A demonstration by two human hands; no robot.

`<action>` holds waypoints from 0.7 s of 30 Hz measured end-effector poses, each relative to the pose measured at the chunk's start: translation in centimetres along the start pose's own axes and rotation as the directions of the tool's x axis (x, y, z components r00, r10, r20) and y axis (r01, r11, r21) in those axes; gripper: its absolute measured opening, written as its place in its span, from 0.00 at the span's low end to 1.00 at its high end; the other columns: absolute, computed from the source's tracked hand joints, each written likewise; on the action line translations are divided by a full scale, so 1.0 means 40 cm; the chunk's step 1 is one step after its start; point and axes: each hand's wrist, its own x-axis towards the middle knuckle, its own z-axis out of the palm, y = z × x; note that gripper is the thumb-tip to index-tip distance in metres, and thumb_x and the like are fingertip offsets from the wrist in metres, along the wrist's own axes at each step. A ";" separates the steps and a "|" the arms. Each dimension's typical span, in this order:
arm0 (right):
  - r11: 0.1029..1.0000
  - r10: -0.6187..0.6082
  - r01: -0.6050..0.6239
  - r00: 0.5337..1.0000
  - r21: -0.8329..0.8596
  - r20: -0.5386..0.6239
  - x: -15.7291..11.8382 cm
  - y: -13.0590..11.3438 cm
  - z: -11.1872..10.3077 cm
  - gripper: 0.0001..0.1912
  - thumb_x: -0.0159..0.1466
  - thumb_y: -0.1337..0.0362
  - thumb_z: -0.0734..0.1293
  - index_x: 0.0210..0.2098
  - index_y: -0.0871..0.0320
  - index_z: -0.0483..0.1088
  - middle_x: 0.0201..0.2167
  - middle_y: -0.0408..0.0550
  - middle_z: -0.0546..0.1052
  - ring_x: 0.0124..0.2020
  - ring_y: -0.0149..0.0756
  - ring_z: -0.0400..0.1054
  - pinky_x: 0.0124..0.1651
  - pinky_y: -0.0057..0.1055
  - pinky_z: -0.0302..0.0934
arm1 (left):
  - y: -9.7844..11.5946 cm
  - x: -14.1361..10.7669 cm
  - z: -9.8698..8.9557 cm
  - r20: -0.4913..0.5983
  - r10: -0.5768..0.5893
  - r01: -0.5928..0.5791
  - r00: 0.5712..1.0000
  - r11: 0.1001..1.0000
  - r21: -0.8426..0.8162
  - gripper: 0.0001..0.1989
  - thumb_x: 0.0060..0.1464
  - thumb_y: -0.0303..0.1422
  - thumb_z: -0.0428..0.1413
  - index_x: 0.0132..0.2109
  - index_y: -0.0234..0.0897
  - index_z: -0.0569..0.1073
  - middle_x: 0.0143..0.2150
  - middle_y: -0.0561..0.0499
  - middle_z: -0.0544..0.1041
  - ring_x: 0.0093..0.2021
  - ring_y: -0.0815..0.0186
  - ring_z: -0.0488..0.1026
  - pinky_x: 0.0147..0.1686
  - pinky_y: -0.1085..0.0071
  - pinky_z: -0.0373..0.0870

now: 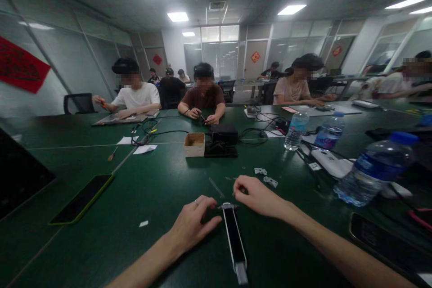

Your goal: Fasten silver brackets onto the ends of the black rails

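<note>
A long, narrow device with a black face and white edges [235, 234] lies on the green table [168, 252], its silver end toward me. My left hand [194, 222] is beside its far end, thumb and fingers apart and holding nothing visible. Just right of that end, my right hand [258, 195] hovers with its fingers curled together; what they hold, if anything, is hidden. A thin clear strip [216, 187] lies beyond the device, between the hands. Two small grey-white plates with holes, one nearer plate [270, 182] and one farther plate [260, 171], rest past my right hand.
Ahead stand a small open box [194, 145] and a black device [224, 135] with cables. A phone [83, 199] lies left, another phone [381, 238] right. Water bottles, including a large bottle [374, 173], stand at right. Several people sit across the table.
</note>
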 end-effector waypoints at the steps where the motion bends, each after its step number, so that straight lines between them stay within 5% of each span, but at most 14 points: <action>1: 1.000 -0.026 0.026 1.000 0.016 -0.001 -0.007 -0.023 0.014 0.05 0.61 0.69 0.62 0.31 0.60 0.70 0.32 0.46 0.72 0.34 0.33 0.64 0.36 0.29 0.59 | 0.000 -0.002 0.002 -0.043 0.072 -0.071 0.996 0.997 0.021 0.10 0.63 0.39 0.52 0.46 0.38 0.67 0.37 0.50 0.74 0.27 0.69 0.70 0.28 0.73 0.70; 5: 0.994 -0.111 0.111 0.993 -0.003 0.029 -0.037 -0.104 0.058 0.05 0.62 0.71 0.63 0.30 0.61 0.70 0.33 0.47 0.71 0.36 0.35 0.63 0.37 0.29 0.59 | 0.000 -0.004 0.007 -0.197 0.273 -0.263 0.942 0.962 0.076 0.10 0.65 0.39 0.50 0.43 0.36 0.67 0.35 0.48 0.75 0.31 0.67 0.74 0.30 0.75 0.72; 9: 0.985 -0.159 0.160 0.987 -0.065 0.008 -0.046 -0.127 0.080 0.05 0.62 0.71 0.62 0.32 0.61 0.70 0.33 0.48 0.71 0.36 0.36 0.63 0.38 0.31 0.59 | 0.006 -0.001 0.002 -0.245 0.341 -0.314 0.908 0.939 0.141 0.07 0.65 0.34 0.50 0.42 0.36 0.69 0.33 0.49 0.75 0.30 0.68 0.74 0.29 0.76 0.72; 16: 0.993 -0.117 0.117 0.993 -0.022 0.000 -0.042 -0.115 0.087 0.07 0.64 0.70 0.62 0.32 0.62 0.71 0.34 0.48 0.72 0.38 0.36 0.63 0.39 0.31 0.59 | 0.011 -0.001 0.001 -0.227 0.260 -0.241 0.939 0.965 0.108 0.04 0.64 0.30 0.51 0.43 0.36 0.70 0.34 0.49 0.76 0.31 0.69 0.75 0.31 0.76 0.72; 21: 0.994 -0.111 0.111 0.992 -0.005 0.058 -0.039 -0.117 0.069 0.07 0.64 0.69 0.63 0.34 0.61 0.73 0.35 0.49 0.73 0.39 0.37 0.64 0.40 0.31 0.59 | 0.002 -0.002 0.004 -0.064 0.110 -0.114 0.992 0.991 -0.069 0.03 0.59 0.28 0.52 0.41 0.36 0.69 0.35 0.48 0.74 0.33 0.67 0.72 0.31 0.75 0.70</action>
